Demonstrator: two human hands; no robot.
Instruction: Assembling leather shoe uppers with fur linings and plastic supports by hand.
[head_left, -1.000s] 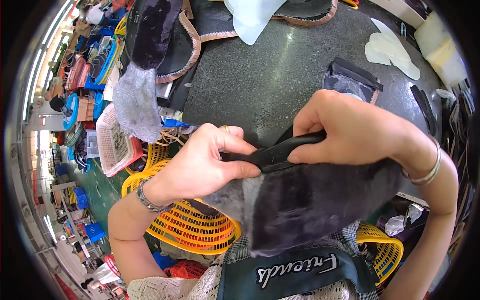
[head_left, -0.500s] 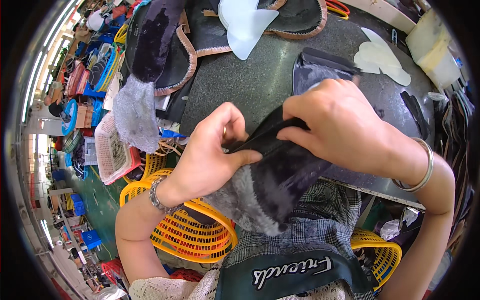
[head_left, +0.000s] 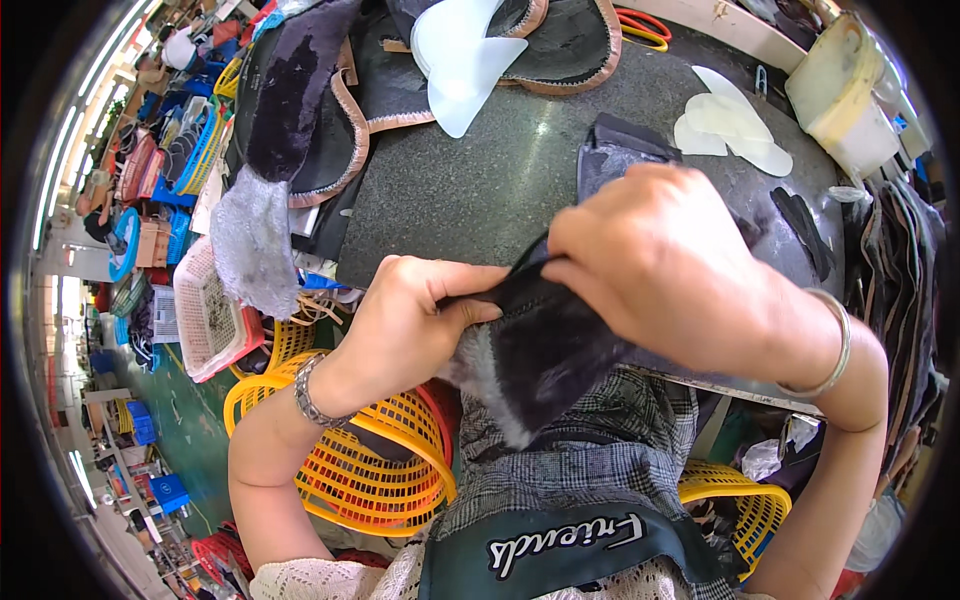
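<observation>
Between my hands hangs a dark plush piece with a grey furry edge [head_left: 555,355], over my lap at the front of the bench. My left hand [head_left: 415,315] pinches its upper dark edge between thumb and fingers. Close beside it, my right hand [head_left: 655,255] grips the same edge with curled fingers. Part of the piece is hidden behind my right hand. A flat black piece with a pale smeared surface [head_left: 610,160] lies on the bench just beyond my right hand.
Black pieces with stitched tan edges [head_left: 345,150] and white templates [head_left: 455,70] lie at the back left of the dark bench [head_left: 430,200]. Pale templates [head_left: 735,125] and a whitish tub [head_left: 850,95] are at right. Yellow baskets [head_left: 385,475] stand below.
My left fingers have straightened into a flatter pinch on the edge. The view has shifted slightly, and the furry piece hangs a little higher and further left.
</observation>
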